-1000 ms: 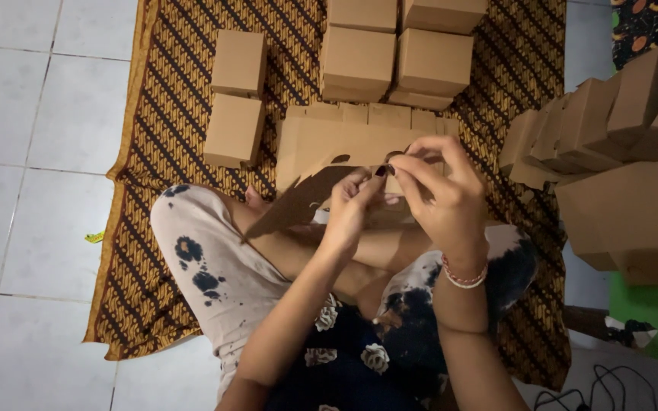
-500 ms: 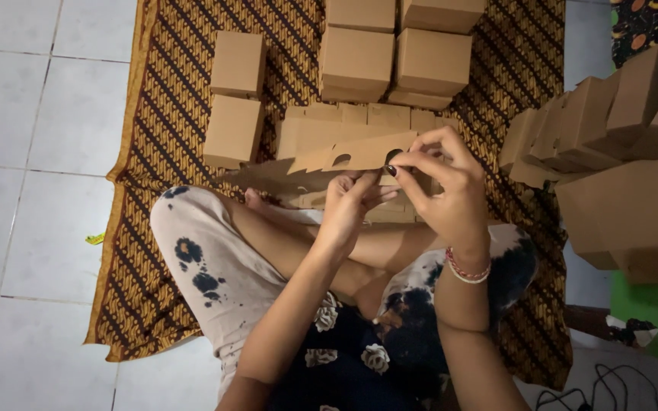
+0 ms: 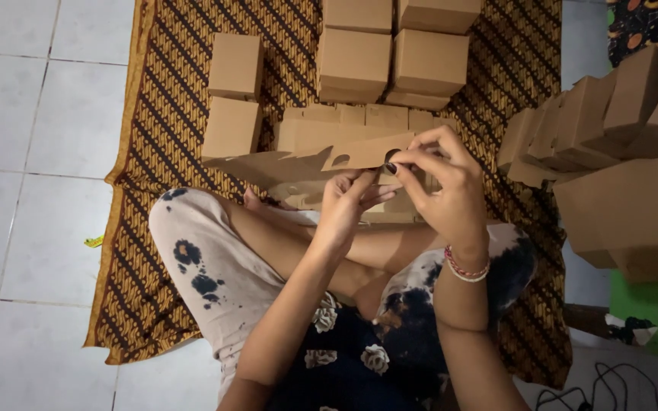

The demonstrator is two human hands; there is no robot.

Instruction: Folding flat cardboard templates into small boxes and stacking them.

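Flattened out since a moment ago, the unfolded cardboard blank (image 3: 291,161) now stretches level toward nine o'clock. Right hand (image 3: 443,186) fingers pinch its near end; left hand (image 3: 348,204) fingers curl beneath it, touching. Folded boxes (image 3: 390,53) sit at twelve o'clock on the patterned cloth (image 3: 154,160)

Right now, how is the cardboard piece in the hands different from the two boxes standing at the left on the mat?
The cardboard piece is flat and unfolded, with cut-out edges; the two boxes are folded into closed cubes. It is held up by both hands; they rest on the mat. Both are plain brown cardboard.
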